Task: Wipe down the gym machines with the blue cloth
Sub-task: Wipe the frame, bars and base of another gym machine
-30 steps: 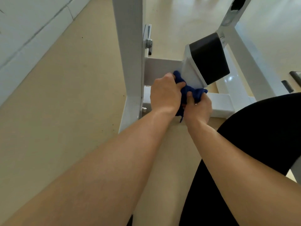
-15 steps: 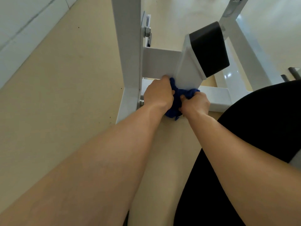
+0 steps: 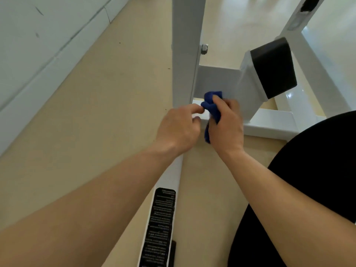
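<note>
Hands number two: left hand (image 3: 179, 128) pinches, right hand (image 3: 225, 124) grips one blue cloth (image 3: 211, 105).

Smooth beige floor (image 3: 92, 116) fills most of the view. Toward the far end it carries a broad pale glare (image 3: 240, 26) of reflected light. At left, a white wall (image 3: 25, 39) bearing a few dark scuffs (image 3: 39, 11) meets the floor along a white skirting board (image 3: 57, 70), which is broken by one vertical joint (image 3: 107, 16). Small dark specks (image 3: 119, 42) lie scattered on the floor.
</note>
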### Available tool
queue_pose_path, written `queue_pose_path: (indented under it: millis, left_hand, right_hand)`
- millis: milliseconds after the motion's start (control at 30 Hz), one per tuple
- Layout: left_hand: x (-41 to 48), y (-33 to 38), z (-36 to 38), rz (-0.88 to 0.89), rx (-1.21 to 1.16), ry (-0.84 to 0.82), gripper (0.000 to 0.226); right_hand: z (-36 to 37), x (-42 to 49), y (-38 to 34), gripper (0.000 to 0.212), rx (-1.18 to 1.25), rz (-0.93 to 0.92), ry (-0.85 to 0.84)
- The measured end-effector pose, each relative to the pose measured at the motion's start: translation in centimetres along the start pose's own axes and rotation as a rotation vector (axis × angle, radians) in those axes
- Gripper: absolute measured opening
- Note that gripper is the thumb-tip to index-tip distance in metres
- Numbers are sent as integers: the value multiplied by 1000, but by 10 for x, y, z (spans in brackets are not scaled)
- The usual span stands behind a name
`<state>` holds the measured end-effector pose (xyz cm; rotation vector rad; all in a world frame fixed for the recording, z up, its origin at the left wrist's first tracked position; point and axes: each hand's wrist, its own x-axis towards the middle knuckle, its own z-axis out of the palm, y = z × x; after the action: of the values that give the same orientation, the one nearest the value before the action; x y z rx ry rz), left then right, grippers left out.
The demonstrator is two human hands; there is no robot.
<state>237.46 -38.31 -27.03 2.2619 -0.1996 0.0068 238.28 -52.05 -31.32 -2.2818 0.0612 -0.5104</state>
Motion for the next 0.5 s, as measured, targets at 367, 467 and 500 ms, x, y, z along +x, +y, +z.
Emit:
queue_pose_path:
  millis: [367,467,500]
  left_hand:
    - [-28,-63,-37,-264,102,152,25]
    - [-28,-69,-39,-315,90,179,23]
    - [-28,-69,-38,-324,91,183,22]
  right_hand:
    - [26,7,24,52,-511,-238,-424]
    - [26,29,20,32,-527,-233,-440]
    - [28,37,16,28,-524,-206,-438]
